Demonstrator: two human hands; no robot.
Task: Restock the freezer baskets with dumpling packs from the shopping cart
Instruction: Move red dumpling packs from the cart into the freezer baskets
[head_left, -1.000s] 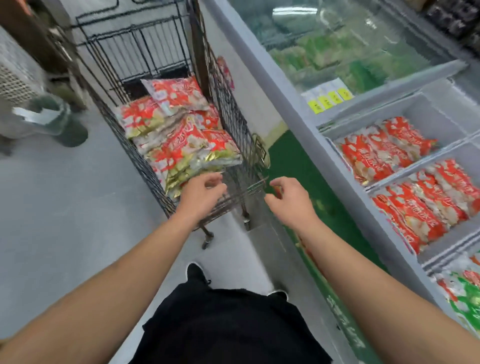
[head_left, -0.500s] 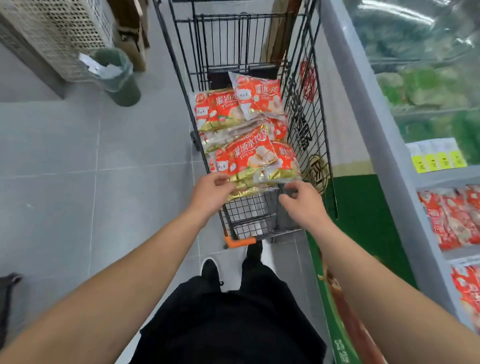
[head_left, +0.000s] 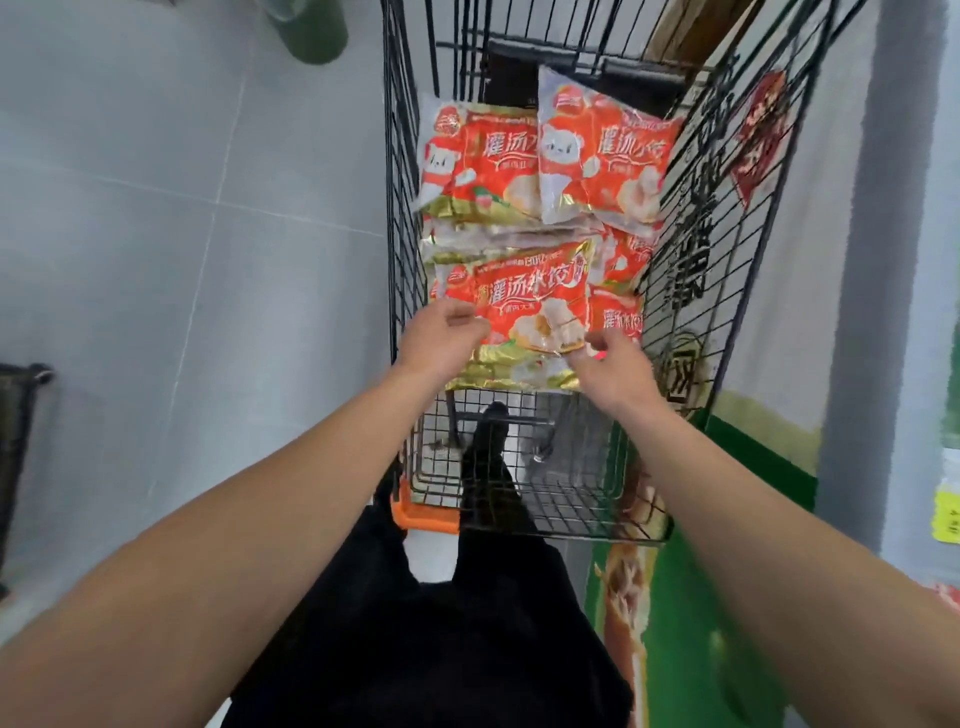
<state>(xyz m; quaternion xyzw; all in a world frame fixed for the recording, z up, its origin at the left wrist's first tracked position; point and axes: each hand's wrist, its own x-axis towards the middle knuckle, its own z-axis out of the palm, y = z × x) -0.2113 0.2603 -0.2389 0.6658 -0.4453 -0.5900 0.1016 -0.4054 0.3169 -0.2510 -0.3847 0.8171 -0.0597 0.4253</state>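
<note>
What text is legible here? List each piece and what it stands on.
"灌汤水饺": nearest dumpling pack, gripped by left hand and right hand.
"灌汤": two far packs, rest blurred.
Cart side sign: unreadable.
Yellow freezer tag: unreadable.

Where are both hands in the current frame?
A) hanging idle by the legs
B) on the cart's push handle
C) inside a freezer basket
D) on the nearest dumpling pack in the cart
D: the left hand and the right hand sit at the left and right edges of the nearest dumpling pack lying on the pile inside the shopping cart; how firmly they hold it is unclear.
</note>
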